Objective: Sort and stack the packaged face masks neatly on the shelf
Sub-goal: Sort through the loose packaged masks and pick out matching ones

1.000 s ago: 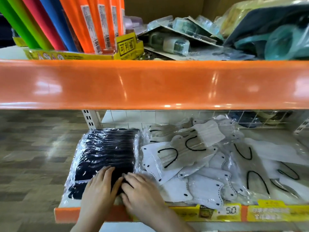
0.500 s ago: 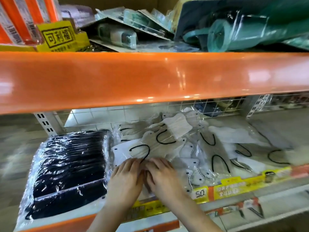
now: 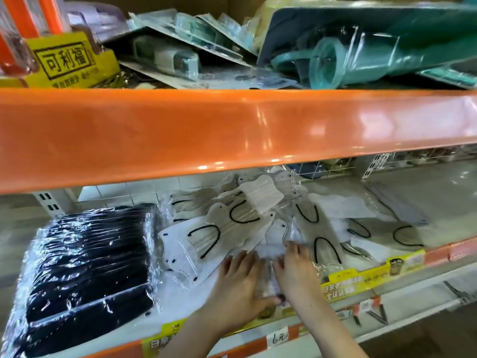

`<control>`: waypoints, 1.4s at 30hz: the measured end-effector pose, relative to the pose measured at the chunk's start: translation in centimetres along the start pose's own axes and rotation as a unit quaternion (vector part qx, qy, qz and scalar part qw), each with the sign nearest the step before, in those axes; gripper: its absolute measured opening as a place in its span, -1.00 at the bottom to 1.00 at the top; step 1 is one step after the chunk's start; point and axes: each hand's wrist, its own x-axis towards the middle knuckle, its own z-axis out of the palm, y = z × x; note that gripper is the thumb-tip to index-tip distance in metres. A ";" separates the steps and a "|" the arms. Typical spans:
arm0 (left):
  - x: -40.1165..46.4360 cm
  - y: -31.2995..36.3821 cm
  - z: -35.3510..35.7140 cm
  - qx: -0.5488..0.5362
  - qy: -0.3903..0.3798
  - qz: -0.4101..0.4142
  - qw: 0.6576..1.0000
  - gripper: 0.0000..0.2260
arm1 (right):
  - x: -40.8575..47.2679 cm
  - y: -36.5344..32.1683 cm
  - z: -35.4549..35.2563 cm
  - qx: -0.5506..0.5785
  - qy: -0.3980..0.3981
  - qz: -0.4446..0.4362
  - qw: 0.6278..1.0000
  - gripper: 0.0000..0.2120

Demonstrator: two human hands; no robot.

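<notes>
A neat stack of black masks in clear wrap [image 3: 85,264] fills the left end of the lower shelf [image 3: 438,200]. Right of it lies a loose pile of white and beige masks with black ear loops [image 3: 247,215], each in a clear bag. My left hand [image 3: 240,288] and my right hand [image 3: 296,272] rest side by side, palms down, on the near edge of this pile. Their fingers spread over a clear-bagged white mask [image 3: 268,254]. I cannot see either hand gripping a packet.
An orange shelf beam [image 3: 232,130] hangs just above the masks. The upper shelf holds a yellow box [image 3: 67,63], blister packs [image 3: 180,47] and green bagged goods [image 3: 361,47]. Yellow price labels [image 3: 361,277] line the shelf front. A grey packet [image 3: 395,205] lies at the right.
Both hands moved right from the black stack onto the white mask pile, then slid further right along its front edge. The view also shifted right.
</notes>
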 end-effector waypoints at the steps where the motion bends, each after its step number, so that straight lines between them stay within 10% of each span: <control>1: 0.0 0.0 0.1 0.006 -0.017 0.018 1.000 -0.14 | 0.3 -0.3 -0.2 0.024 -0.012 0.018 0.999 -0.59; 6: 0.4 0.0 -1.2 0.036 0.011 0.025 0.999 -0.27 | 1.0 -2.2 -2.1 0.241 -0.099 0.126 0.957 -0.76; 11: 0.5 -0.9 -1.9 -0.303 0.053 -0.074 0.949 -0.65 | 1.1 -3.4 -3.7 0.605 -0.091 0.213 0.762 -0.84; 15: 0.4 -1.3 -3.3 -0.450 0.083 -0.227 0.860 -0.72 | 2.2 -1.1 -2.1 0.279 -0.021 0.035 0.960 -0.84; 22: 1.0 -2.0 -5.2 -0.635 0.165 -0.328 0.680 -0.75 | 1.8 -0.6 -1.0 -0.074 -0.107 -0.073 0.989 -0.54; 34: 1.8 -2.7 -8.2 -0.679 0.217 -0.258 0.652 -0.75 | 3.0 -5.0 -1.7 0.462 -0.117 -0.024 0.879 -0.92; 42: 0.7 -3.1 -7.5 -0.631 0.148 -0.219 0.730 -0.82 | 3.7 -5.2 -2.5 0.559 -0.043 0.101 0.822 -0.92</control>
